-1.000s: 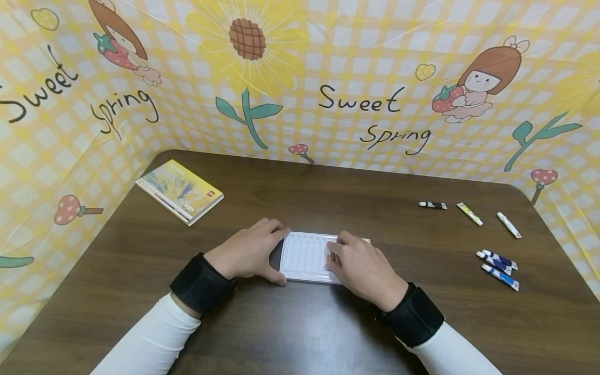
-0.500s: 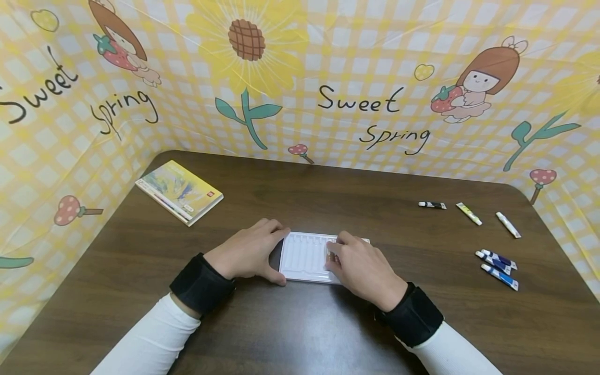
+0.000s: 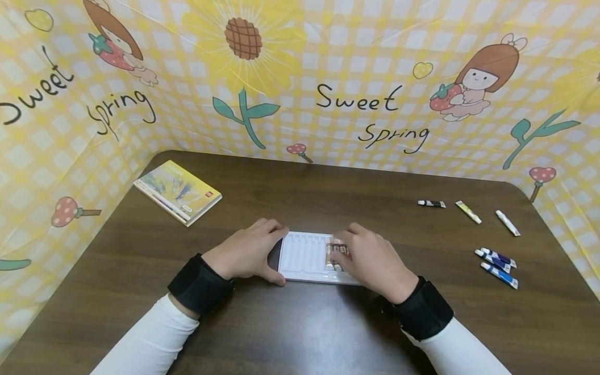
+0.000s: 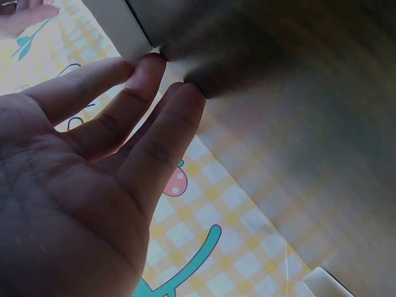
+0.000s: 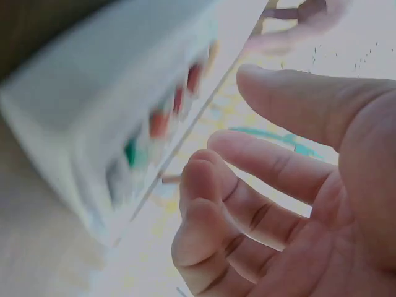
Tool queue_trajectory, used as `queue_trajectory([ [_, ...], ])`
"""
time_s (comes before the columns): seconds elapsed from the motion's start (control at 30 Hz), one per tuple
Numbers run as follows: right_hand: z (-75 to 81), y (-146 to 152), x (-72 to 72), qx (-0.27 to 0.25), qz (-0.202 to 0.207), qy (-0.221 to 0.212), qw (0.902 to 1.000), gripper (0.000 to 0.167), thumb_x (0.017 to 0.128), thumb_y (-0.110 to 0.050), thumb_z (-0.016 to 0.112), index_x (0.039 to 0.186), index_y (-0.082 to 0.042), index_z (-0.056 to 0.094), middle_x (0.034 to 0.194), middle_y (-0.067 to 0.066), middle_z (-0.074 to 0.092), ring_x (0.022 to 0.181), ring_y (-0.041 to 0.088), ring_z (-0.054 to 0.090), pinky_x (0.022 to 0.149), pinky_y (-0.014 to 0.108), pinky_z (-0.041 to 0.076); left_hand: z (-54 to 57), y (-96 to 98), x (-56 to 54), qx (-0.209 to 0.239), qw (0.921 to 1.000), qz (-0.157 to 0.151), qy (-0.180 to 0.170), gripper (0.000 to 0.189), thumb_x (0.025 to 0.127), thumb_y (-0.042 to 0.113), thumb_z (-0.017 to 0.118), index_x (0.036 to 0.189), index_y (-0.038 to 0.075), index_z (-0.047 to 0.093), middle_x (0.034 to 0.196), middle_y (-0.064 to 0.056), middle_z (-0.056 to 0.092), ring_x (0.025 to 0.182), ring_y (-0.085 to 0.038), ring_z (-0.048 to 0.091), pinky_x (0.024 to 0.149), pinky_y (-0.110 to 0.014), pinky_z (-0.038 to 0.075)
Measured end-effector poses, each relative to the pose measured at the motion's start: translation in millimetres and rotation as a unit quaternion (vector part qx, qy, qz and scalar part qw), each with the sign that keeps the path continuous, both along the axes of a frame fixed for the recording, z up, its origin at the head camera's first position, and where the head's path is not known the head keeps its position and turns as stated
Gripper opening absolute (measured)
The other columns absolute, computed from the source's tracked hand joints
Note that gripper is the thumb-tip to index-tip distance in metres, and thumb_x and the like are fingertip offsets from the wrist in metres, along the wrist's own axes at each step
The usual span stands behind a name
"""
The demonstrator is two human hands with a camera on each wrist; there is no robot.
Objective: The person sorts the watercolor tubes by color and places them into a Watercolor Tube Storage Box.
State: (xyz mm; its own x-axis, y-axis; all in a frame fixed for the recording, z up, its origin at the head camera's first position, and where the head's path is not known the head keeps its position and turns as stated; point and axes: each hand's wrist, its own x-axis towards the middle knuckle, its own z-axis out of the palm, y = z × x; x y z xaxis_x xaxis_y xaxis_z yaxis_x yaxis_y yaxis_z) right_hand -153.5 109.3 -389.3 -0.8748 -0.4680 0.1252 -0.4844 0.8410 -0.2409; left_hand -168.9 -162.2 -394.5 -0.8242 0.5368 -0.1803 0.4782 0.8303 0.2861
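A white slotted paint tray (image 3: 300, 258) lies mid-table in the head view, a dark strip at its left end. Several paint tubes (image 3: 330, 260) fill slots toward its right end, partly covered by my right hand (image 3: 378, 264). That hand hovers over the tray with loosely bent fingers; its wrist view shows nothing between thumb and fingers, and the coloured tubes (image 5: 159, 124) beside them. My left hand (image 3: 248, 251) holds the tray's left end, thumb at the near corner and fingers at the far one. In the left wrist view, fingertips meet the white corner (image 4: 114, 28).
Loose paint tubes lie to the right: a black one (image 3: 431, 204), a yellow one (image 3: 469, 212), a white one (image 3: 508, 223) and a blue group (image 3: 499, 276). A yellow book (image 3: 180, 190) rests at the back left. Checked cloth (image 3: 281, 120) hangs behind the table.
My right hand has shifted slightly right and its fingers have come away from the tubes, uncovering several of them. The left hand keeps its hold on the tray. The head view has turned a little.
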Motion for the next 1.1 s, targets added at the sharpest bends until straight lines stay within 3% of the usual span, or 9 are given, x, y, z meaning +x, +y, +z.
queue_trajectory([
  [0.23,9.4,35,-22.7,-0.028,-0.052,-0.025,0.9979,0.034,0.100,-0.026,0.073,0.125,-0.004,0.075,0.113,0.015,0.073,0.098,0.029,0.073,0.079,0.048,0.061,-0.3,0.2,-0.5,0.001,1.0000,0.000,-0.001,0.105,0.075,0.055,0.092,0.155,0.002,0.050,0.150,-0.015,0.055,0.137,-0.030,0.051,0.106,-0.051,0.054],
  [0.53,17.8,111,-55.0,-0.050,-0.127,-0.026,0.9903,0.040,0.102,-0.024,0.068,0.128,0.007,0.071,0.114,0.030,0.073,0.102,0.044,0.072,0.086,0.059,0.057,-1.2,0.5,-0.7,0.000,1.0000,0.002,-0.005,0.105,0.075,0.055,0.092,0.155,0.002,0.050,0.151,-0.015,0.054,0.139,-0.031,0.050,0.107,-0.051,0.053],
  [0.7,17.2,154,-65.3,-0.045,-0.181,-0.036,0.9818,0.044,0.104,-0.026,0.065,0.129,0.011,0.068,0.115,0.033,0.073,0.106,0.050,0.069,0.087,0.063,0.054,-1.0,1.1,-0.4,0.002,1.0000,0.000,-0.006,0.105,0.075,0.055,0.092,0.155,0.002,0.050,0.151,-0.015,0.054,0.138,-0.031,0.050,0.108,-0.051,0.053],
  [0.83,16.3,180,-68.0,-0.022,-0.217,-0.052,0.9745,0.049,0.106,-0.025,0.061,0.134,0.015,0.061,0.126,0.040,0.065,0.115,0.057,0.061,0.092,0.068,0.050,-0.1,0.8,0.1,-0.001,1.0000,0.000,-0.004,0.106,0.075,0.055,0.092,0.155,0.002,0.050,0.151,-0.015,0.054,0.139,-0.031,0.050,0.107,-0.051,0.053],
  [1.1,4.9,213,-77.6,0.013,-0.213,-0.057,0.9753,0.047,0.105,-0.017,0.056,0.137,0.017,0.052,0.127,0.047,0.057,0.116,0.065,0.055,0.094,0.072,0.046,0.5,0.7,0.5,-0.004,1.0000,-0.001,-0.001,0.105,0.075,0.055,0.092,0.155,0.002,0.050,0.151,-0.016,0.054,0.137,-0.031,0.051,0.105,-0.051,0.054],
])
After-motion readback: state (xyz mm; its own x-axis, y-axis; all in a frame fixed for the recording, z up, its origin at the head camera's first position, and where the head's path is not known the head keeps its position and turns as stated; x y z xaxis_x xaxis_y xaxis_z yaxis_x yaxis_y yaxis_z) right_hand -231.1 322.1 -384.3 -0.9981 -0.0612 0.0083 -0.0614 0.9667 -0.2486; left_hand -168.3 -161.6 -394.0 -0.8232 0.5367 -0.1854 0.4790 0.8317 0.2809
